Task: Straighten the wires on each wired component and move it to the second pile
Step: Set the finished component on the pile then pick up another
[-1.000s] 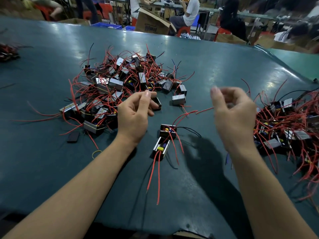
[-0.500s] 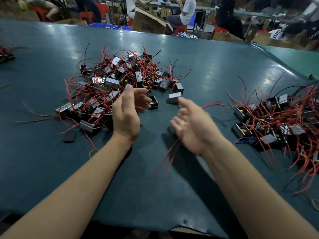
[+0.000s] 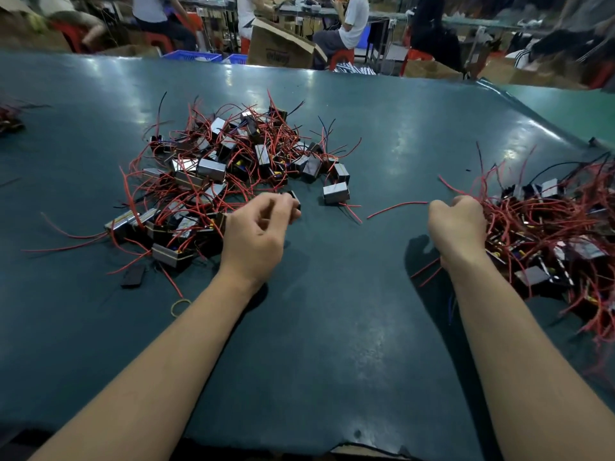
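The first pile [image 3: 233, 161] of boxy components with tangled red wires lies left of centre on the dark green table [image 3: 332, 327]. The second pile [image 3: 549, 227] lies at the right. My left hand [image 3: 256, 234] sits at the first pile's near edge, its curled fingertips closing on a small black component [image 3: 294, 198]. My right hand [image 3: 456, 227] is a fist at the second pile's left edge and grips a wired component. That component's body is hidden in the fist; its red wires [image 3: 397, 207] stick out to the left and below the wrist.
A loose silver component [image 3: 335, 193] lies between the hands. A black flat piece [image 3: 133, 276] and a yellow rubber band [image 3: 180, 307] lie near my left forearm. A few more wired parts [image 3: 8, 123] sit at the far left edge. People sit at benches beyond the table.
My right hand came down on the components at the table's middle, took them up and carried them right to the second pile. My left hand moved forward and curled onto the small black component.
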